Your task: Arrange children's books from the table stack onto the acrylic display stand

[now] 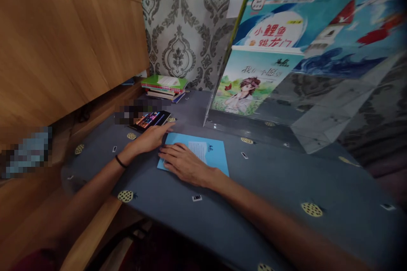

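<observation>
A thin light-blue book [219, 152] with a pale text panel lies closed on the grey table. My right hand [186, 164] rests flat across its left part, palm down, with the fingers stretched out. Just beyond the book's left edge is my left hand [152, 137], its fingers extended and a dark band round the wrist. Whether its fingertips touch the blue book I cannot tell. Behind the left hand lies a dark booklet or device [151, 119] with a colourful picture, partly covered by that hand.
A clear acrylic stand [254, 125] holding several picture books rises at the back right. Towards the wall sits a stack of books [163, 84]. A wooden cabinet [73, 42] borders the left side. The grey tablecloth [254, 203] has a pineapple print.
</observation>
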A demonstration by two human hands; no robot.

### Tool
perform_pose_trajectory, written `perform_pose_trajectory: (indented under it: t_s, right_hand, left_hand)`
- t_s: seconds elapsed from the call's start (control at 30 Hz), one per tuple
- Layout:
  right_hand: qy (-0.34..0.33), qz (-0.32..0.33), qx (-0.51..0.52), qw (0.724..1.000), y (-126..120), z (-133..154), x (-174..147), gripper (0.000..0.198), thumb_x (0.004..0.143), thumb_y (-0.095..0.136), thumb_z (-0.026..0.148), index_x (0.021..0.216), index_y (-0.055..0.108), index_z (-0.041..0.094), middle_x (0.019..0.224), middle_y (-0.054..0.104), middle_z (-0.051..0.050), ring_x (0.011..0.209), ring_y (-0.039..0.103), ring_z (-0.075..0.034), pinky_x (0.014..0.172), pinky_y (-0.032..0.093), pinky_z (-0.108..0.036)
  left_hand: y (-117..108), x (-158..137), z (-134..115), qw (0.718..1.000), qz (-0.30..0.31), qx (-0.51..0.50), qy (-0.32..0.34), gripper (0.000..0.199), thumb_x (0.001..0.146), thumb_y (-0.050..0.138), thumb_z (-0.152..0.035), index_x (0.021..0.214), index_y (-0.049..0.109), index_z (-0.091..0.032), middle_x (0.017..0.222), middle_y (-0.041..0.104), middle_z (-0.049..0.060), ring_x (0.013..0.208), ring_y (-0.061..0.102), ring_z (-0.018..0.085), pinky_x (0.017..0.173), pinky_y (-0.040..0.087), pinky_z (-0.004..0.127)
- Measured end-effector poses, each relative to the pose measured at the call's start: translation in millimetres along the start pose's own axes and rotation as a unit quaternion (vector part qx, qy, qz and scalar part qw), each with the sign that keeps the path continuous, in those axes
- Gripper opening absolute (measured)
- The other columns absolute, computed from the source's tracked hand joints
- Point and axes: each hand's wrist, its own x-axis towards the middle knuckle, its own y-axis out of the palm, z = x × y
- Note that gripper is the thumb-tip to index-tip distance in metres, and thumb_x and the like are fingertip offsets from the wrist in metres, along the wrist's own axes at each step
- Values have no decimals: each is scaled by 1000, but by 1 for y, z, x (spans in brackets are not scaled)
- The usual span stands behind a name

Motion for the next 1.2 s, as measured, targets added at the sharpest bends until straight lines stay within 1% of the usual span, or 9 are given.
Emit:
perform_pose_trajectory:
  t_s: [0.13, 0.33, 0.47, 0.67, 0.93, 1.0, 1.07, 1.13, 1.2]
  right_hand:
    - [9, 2, 30, 1000, 1, -2, 2, 37, 105, 45, 30, 137, 58, 17, 143, 60, -12, 136, 51, -22, 115, 36, -47]
    - [20, -7, 44, 999, -1, -3, -1, 36, 104, 48, 30, 136, 58, 19, 143, 59, -12, 136, 50, -22, 117, 34, -49]
    - [45, -6, 28, 999, -1, -6, 0, 45, 101, 54, 40, 140, 54, 18, 151, 50, -14, 144, 41, -25, 120, 28, -54]
    - [70, 10, 19, 997, -3, -23, 8, 61, 97, 56, 53, 144, 50, 15, 153, 47, -19, 144, 41, -30, 120, 26, -59]
    - [102, 9, -6, 995, -1, -34, 15, 66, 97, 55, 54, 146, 48, 11, 155, 43, -23, 146, 38, -33, 120, 24, -61]
    - [97, -2, -8, 995, 0, -35, 14, 61, 98, 54, 51, 145, 49, 13, 155, 44, -22, 146, 39, -33, 120, 25, -61]
    - [77, -19, -8, 997, 0, -33, 10, 48, 101, 52, 42, 142, 53, 17, 152, 49, -18, 144, 42, -30, 120, 25, -61]
    - [29, -42, 1, 999, -1, -28, 4, 36, 103, 48, 31, 135, 59, 19, 146, 57, -14, 140, 48, -26, 120, 26, -58]
    - [-39, -56, 22, 997, -3, -18, -4, 32, 104, 44, 26, 128, 64, 20, 137, 65, -10, 135, 52, -22, 119, 29, -54]
  left_hand:
    - [4, -1, -2, 1000, -19, 22, 1, 68, 84, 41, -1, 148, 43, -21, 127, 71, 9, 112, 69, 20, 99, 54, 37]
    - [16, -12, -5, 998, -61, 12, 20, 54, 92, 39, -8, 144, 48, -21, 136, 65, 10, 119, 65, 21, 103, 52, 40]
    - [19, -15, -7, 997, -74, -6, 23, 57, 91, 38, -8, 146, 44, -19, 140, 61, 13, 125, 62, 23, 105, 52, 43]
    - [19, -16, -10, 994, -83, -67, -7, 63, 87, 35, -4, 147, 41, -22, 141, 61, 12, 125, 62, 21, 106, 52, 45]
    - [16, -29, -27, 995, -104, -2, -3, 48, 98, 35, -13, 145, 41, -18, 145, 56, 14, 134, 53, 23, 114, 44, 47]
    - [13, -38, -32, 995, -103, 3, -11, 46, 99, 36, -16, 145, 42, -18, 144, 56, 14, 134, 54, 23, 113, 45, 45]
    - [12, -48, -33, 994, -110, -2, -19, 44, 100, 35, -17, 143, 44, -17, 142, 57, 13, 132, 55, 22, 113, 46, 44]
    - [10, -55, -32, 992, -124, -18, -29, 41, 101, 34, -19, 139, 47, -17, 138, 61, 12, 128, 58, 21, 110, 48, 44]
    - [10, -59, -29, 988, -138, -44, -45, 38, 101, 34, -20, 136, 50, -17, 132, 65, 11, 121, 63, 21, 107, 51, 42]
